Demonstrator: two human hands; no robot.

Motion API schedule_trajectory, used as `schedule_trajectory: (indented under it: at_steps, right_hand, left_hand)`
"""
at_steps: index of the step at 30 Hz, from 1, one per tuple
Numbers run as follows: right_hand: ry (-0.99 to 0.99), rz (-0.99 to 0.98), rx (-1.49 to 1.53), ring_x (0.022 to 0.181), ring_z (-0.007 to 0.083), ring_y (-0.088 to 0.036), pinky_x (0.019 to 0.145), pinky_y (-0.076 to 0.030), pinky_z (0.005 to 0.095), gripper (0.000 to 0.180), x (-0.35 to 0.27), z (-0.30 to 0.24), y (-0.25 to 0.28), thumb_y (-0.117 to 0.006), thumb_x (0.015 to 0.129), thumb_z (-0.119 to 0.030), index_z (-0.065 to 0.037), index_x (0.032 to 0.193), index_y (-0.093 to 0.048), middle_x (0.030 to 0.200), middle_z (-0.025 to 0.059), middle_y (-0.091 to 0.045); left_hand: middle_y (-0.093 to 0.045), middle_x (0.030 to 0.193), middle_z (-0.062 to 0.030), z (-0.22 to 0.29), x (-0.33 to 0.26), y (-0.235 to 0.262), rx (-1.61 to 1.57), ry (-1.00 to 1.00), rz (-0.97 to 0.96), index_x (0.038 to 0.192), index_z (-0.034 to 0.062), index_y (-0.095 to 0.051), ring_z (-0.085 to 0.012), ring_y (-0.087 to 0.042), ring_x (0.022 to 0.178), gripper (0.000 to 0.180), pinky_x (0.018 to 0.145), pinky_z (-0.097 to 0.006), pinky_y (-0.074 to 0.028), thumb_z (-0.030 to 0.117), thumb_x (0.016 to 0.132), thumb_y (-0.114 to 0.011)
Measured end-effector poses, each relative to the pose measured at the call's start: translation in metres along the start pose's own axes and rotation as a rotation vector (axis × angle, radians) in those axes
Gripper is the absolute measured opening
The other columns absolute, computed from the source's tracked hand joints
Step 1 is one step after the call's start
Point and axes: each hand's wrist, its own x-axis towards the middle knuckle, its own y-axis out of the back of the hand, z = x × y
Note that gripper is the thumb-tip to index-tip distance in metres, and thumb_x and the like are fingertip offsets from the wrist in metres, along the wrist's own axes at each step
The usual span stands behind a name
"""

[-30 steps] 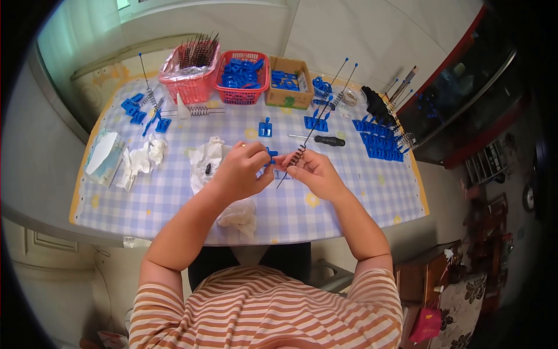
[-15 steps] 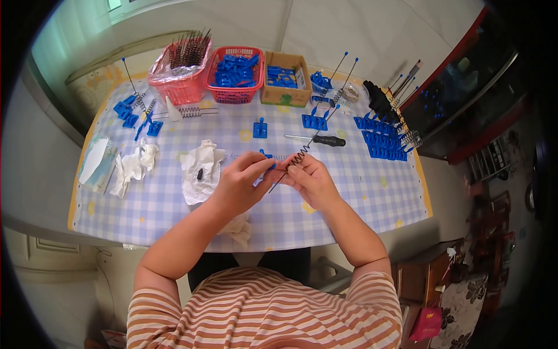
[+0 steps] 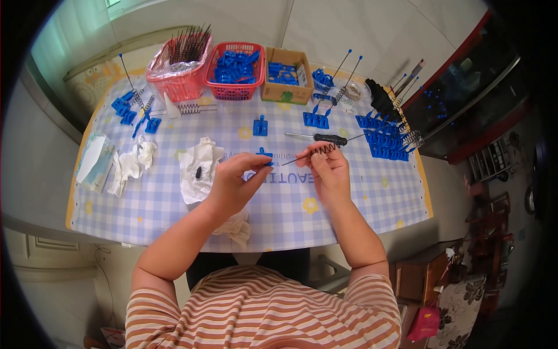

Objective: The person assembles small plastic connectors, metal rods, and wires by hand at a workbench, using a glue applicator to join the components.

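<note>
My right hand [image 3: 332,177] is closed on a dark metal rod with a coiled spring section [image 3: 325,149]. The rod lies at a shallow slant, its bare end pointing left toward my other hand and its far end reaching up to the right. My left hand [image 3: 233,179] pinches a small blue plastic piece [image 3: 269,164] between thumb and fingertips; its exact shape is mostly hidden. Rod end and blue piece are close, with a small gap between them. Just beyond my left fingertips is a blue plastic clip [image 3: 263,153], partly covered. Farther back lies a similar blue clip [image 3: 260,125].
A black-handled screwdriver [image 3: 330,139] lies beyond my right hand. Behind stand a pink basket of spring rods [image 3: 171,87], a red basket of blue parts [image 3: 235,92] and a cardboard box [image 3: 285,95]. Blue clips in rows [image 3: 386,145] sit right; crumpled tissue [image 3: 200,157] lies left.
My right hand has moved right and turned the spring rod from a steep slant to a flatter one. Its bare end has come away from beneath my left fingers. My left hand has shifted slightly left.
</note>
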Motion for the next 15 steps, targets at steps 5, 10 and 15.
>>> schedule_trajectory:
  at_steps: [5, 10, 15]
  right_hand:
    - [0.006, 0.026, -0.041, 0.092, 0.0195, -0.065, 0.085, -0.051, 0.0314, 0.022, -0.0013, 0.0015, -0.0029, -0.062, 0.093, -0.010, 0.001, 0.110, -0.057, 0.101, 0.0155, -0.067]
    - [-0.005, 0.015, -0.050, 0.092, 0.0197, -0.066, 0.085, -0.051, 0.0310, 0.022, -0.0019, 0.0034, -0.0024, -0.063, 0.092, -0.009, 0.001, 0.110, -0.057, 0.100, 0.0156, -0.067]
    - [-0.016, -0.002, -0.049, 0.092, 0.0195, -0.066, 0.085, -0.052, 0.0308, 0.021, -0.0020, 0.0043, -0.0033, -0.062, 0.092, -0.008, 0.002, 0.110, -0.057, 0.100, 0.0158, -0.067]
  left_hand:
    - [-0.067, 0.090, -0.0087, -0.0005, -0.0023, -0.0020, -0.064, 0.071, -0.042, 0.098, -0.0016, -0.067, -0.0128, -0.066, 0.082, 0.018, 0.072, -0.025, -0.052, -0.002, 0.081, -0.071]
    - [-0.067, 0.090, -0.0083, 0.0016, -0.0024, -0.0025, -0.052, 0.054, -0.048, 0.097, -0.0011, -0.067, -0.0134, -0.066, 0.081, 0.017, 0.071, -0.025, -0.052, -0.002, 0.081, -0.071]
    - [-0.066, 0.083, -0.0102, -0.0007, -0.0022, -0.0042, -0.051, 0.005, -0.022, 0.096, 0.0004, -0.068, -0.0179, -0.064, 0.072, 0.016, 0.064, -0.028, -0.050, 0.001, 0.080, -0.071]
